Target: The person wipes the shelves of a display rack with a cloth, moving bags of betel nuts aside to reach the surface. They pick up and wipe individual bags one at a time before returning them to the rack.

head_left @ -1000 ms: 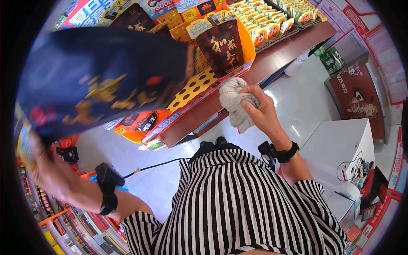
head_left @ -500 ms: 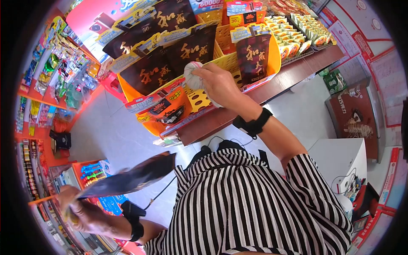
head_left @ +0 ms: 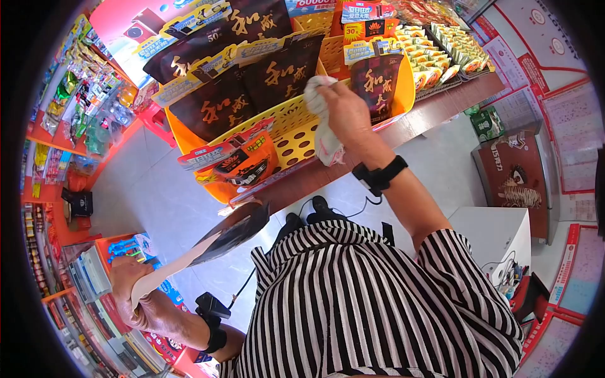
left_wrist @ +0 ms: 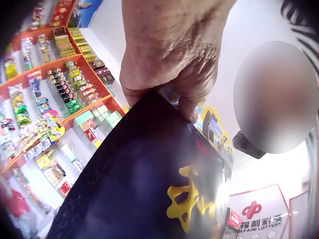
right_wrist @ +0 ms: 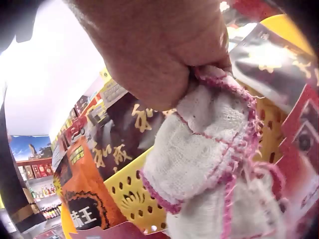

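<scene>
Orange shelves [left_wrist: 56, 62] stand beside a pale, shiny floor [head_left: 135, 173].

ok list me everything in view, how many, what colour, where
held packet: one, dark with gold writing, in the left hand
cloth: one, white with pink edging, in the right hand, over the bin
bin: one, yellow-orange, on the counter
dark packets: at least five, gold writing, in the bin
orange packet: one, bin's near left end
snack packets: many, mostly pale green and orange, right of the bin
counter: one, reddish brown, under the bin
stocked shelves: several, orange, left
green box: one, right
white cabinet: one, right
striped shirt: one, black and white, on the person
left hand: one, grips the held packet
right hand: one, pinches the cloth
</scene>
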Demonstrator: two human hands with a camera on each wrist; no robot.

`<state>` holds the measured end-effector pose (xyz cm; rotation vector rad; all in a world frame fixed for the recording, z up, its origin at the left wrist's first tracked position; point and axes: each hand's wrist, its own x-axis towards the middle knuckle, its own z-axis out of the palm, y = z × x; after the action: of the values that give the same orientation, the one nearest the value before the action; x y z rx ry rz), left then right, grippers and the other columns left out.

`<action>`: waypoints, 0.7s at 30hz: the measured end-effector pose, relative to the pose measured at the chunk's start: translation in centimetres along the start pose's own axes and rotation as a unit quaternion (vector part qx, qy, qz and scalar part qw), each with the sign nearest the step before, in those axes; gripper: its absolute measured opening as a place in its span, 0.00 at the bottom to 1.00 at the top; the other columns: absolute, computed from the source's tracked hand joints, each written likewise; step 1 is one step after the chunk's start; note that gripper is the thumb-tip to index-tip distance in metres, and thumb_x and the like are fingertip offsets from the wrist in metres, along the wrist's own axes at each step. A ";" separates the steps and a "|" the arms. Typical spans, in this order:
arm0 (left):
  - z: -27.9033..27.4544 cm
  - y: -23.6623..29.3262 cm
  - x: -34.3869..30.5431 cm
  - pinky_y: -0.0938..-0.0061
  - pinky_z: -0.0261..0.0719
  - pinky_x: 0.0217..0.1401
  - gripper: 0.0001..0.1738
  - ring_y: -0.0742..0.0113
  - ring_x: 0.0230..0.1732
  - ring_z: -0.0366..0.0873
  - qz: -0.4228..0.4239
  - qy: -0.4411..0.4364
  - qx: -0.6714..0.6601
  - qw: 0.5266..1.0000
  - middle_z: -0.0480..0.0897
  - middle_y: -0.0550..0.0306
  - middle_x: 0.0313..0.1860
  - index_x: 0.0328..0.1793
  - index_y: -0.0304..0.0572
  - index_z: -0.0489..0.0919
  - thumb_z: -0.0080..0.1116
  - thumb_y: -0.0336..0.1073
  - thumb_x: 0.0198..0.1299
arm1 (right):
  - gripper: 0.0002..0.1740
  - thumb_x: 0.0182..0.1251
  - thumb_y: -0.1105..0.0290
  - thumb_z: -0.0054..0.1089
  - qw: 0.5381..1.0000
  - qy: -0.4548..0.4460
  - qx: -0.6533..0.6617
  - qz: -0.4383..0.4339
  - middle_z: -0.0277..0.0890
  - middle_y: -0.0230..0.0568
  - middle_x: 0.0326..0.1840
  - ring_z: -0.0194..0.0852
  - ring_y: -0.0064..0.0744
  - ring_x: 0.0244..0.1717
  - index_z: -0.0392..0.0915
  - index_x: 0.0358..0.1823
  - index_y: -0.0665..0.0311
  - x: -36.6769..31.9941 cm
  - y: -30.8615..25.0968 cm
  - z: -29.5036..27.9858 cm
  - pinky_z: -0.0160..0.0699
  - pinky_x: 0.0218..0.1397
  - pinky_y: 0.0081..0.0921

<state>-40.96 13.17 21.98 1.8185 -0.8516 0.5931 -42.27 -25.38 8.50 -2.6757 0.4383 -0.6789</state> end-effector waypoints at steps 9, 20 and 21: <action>0.8 -0.4 0.3 0.72 0.67 0.42 0.14 0.67 0.36 0.69 -0.004 -0.015 -0.008 1.000 0.75 0.57 0.33 0.38 0.33 0.78 0.58 0.40 0.63 | 0.19 0.55 0.80 0.52 0.990 -0.047 0.072 -0.111 0.76 0.46 0.44 0.78 0.49 0.42 0.79 0.48 0.63 -0.2 -1.6 -0.3 0.78 0.46 0.36; 1.6 0.7 -0.2 0.69 0.61 0.34 0.17 0.65 0.32 0.64 -0.010 -0.011 0.016 1.000 0.71 0.56 0.26 0.33 0.34 0.76 0.58 0.44 0.61 | 0.13 0.59 0.71 0.52 0.851 -0.444 -0.014 -0.279 0.80 0.48 0.42 0.79 0.49 0.45 0.81 0.44 0.59 3.2 -3.1 6.7 0.77 0.48 0.39; 1.8 1.0 -0.3 0.69 0.61 0.34 0.17 0.65 0.32 0.64 -0.016 -0.009 0.024 1.000 0.71 0.56 0.26 0.33 0.34 0.76 0.58 0.44 0.61 | 0.16 0.57 0.74 0.53 0.839 -0.484 -0.034 -0.248 0.79 0.48 0.42 0.78 0.49 0.48 0.79 0.48 0.60 3.2 -3.6 7.4 0.77 0.49 0.39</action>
<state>-41.89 11.32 21.64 1.8789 -0.8254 0.5824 -35.09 -21.50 5.08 -2.7650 -0.5212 0.6350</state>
